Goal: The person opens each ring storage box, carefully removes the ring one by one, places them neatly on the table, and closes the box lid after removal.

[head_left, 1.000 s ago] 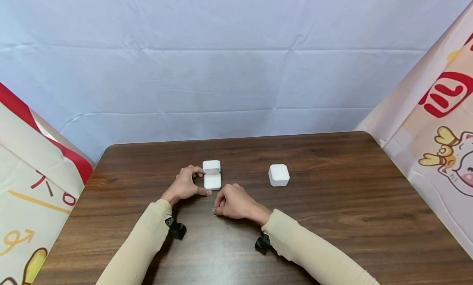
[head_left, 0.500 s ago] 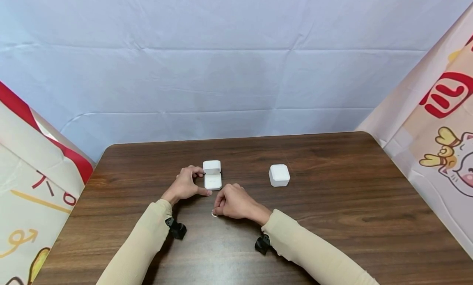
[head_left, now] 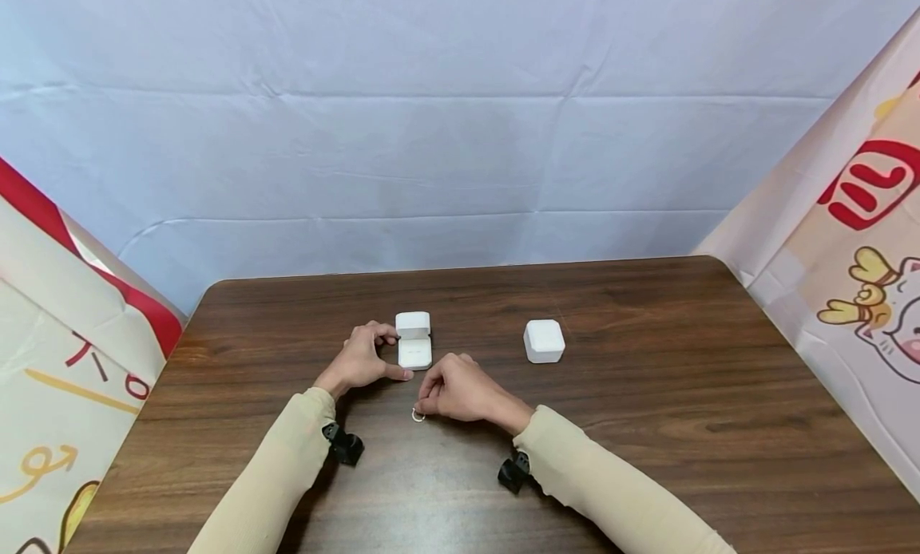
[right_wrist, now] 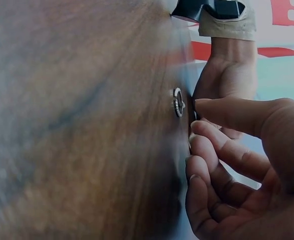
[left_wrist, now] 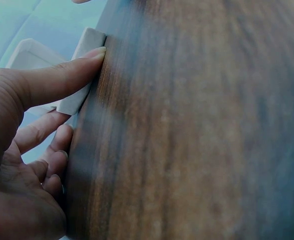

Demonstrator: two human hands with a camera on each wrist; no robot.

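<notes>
White box sits on the brown wood surface, lid raised at the back, pale insert facing up. Left hand grasps the box: thumb along its front, fingers at its left side toward the back. The left wrist view shows the thumb laid across the base and a finger touching its side.

Ring lies flat on the surface in front of the box, near it but apart. Small, silvery, part of its band looks beaded. Right hand is in front of the box and a bit right. It looks released: fingers loosely curled, thumb and index tips just beside the ring, with a thin gap in the right wrist view.

Second box, also white, lid down, stands well to the right of the first box.

Cream sleeves cover both arms, coming in from in front of the box on either side. A black wrist camera is on the left cuff, another on the right cuff. Pale cloth hangs behind the box; printed sheets stand far off to its left and right.
</notes>
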